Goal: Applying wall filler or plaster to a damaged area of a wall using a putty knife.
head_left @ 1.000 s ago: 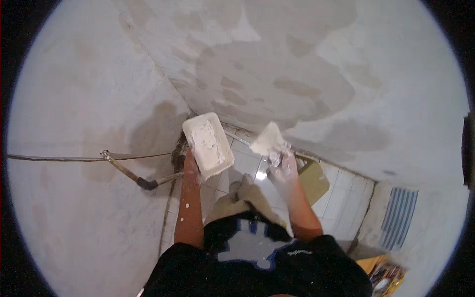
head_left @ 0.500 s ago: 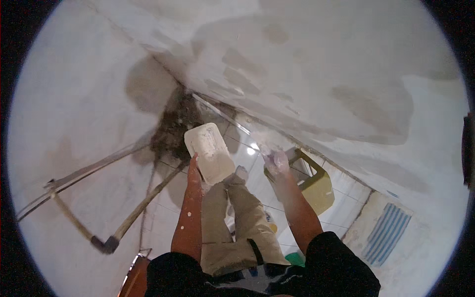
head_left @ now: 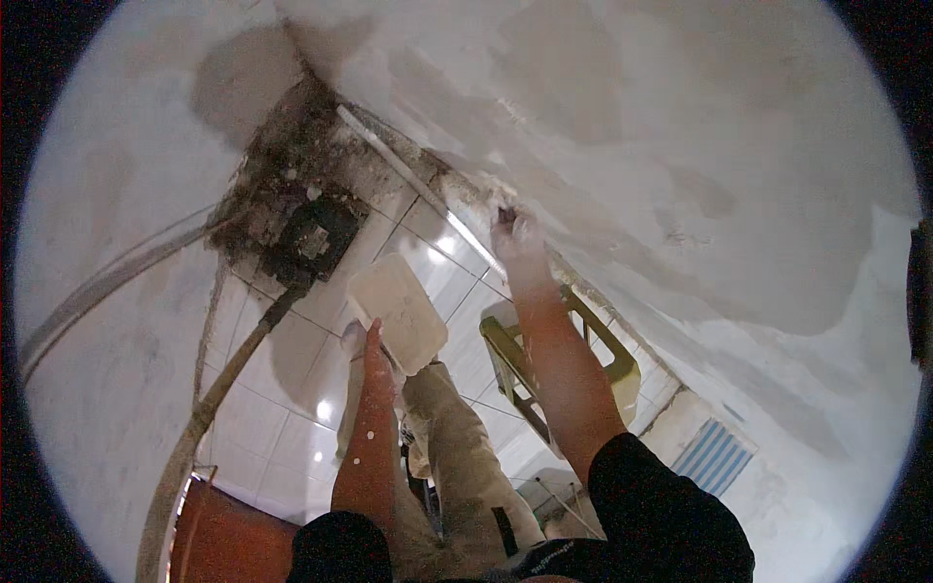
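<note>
My left hand [head_left: 377, 358] grips a shallow cream rectangular tub [head_left: 400, 309] by its near left side, thumb over the rim. Pale powdery residue coats the tub's inside. Farther out, my right hand [head_left: 522, 248], whitened with powder, reaches to the foot of the right-hand wall [head_left: 680, 175]. Its fingers are bent together against a rough, crumbly patch [head_left: 476, 192]; whatever they hold is too small to name. A long white strip or pipe [head_left: 418, 185] lies along the floor beside that wall, close to this hand.
A yellow-green plastic stool [head_left: 498, 340] stands under my right forearm. Dirt darkens the far corner [head_left: 292, 175], around a black square fitting [head_left: 316, 238]. A thick hose [head_left: 224, 384] runs from there down the left. A reddish-brown panel [head_left: 233, 525] sits lower left, a blue-striped patch [head_left: 714, 455] lower right.
My right hand has moved forward from above the stool to the wall's foot. The view has shifted toward the corner, showing more of it. The tub stays in my left hand.
</note>
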### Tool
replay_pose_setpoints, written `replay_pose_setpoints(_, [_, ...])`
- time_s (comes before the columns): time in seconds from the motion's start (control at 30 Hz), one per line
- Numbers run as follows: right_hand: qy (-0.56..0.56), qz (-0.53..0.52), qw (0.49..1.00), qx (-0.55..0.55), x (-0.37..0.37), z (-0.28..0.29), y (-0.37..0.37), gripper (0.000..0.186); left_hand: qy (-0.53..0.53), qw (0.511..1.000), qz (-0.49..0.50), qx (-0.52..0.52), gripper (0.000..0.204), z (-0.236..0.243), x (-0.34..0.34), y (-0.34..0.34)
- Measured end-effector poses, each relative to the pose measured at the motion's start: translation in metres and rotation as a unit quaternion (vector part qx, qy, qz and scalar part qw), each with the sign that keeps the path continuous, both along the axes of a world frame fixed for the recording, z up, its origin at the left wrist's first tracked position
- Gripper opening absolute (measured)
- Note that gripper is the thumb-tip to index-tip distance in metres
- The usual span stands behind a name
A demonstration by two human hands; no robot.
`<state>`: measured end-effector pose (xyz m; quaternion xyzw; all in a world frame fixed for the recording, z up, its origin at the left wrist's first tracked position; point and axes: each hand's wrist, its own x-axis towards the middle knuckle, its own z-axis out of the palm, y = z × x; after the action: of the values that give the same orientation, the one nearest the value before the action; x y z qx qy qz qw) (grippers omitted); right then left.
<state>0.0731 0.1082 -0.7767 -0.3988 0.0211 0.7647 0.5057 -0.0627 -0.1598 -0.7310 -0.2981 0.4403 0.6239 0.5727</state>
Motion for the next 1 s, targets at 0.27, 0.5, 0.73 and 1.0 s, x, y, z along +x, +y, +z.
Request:
replay_pose_setpoints(0.27, [-0.201, 0.004, 0.979, 0.029, -0.023, 0.097, 0.0, 0.02, -0.015, 1.0, 0.011, 0.022, 0.064, -0.027, 0.002, -0.024])
replay_pose_setpoints(0.5, [-0.041, -0.05, 0.989, 0.134, -0.001, 0.123, -0.047, 0.028, -0.002, 1.0, -0.011, 0.003, 0.062, -0.029, 0.007, -0.011])
replay_pose_setpoints(0.73, [-0.012, -0.085, 0.994, -0.063, -0.039, 0.036, -0.071, 0.011, 0.003, 0.999, -0.008, 0.051, 0.058, -0.032, 0.004, -0.008])
replay_pose_setpoints(1.0, [0.113, -0.142, 0.982, -0.042, -0.019, -0.043, -0.02, 0.005, -0.034, 0.999, 0.014, -0.005, 0.058, 0.009, -0.01, 0.011])
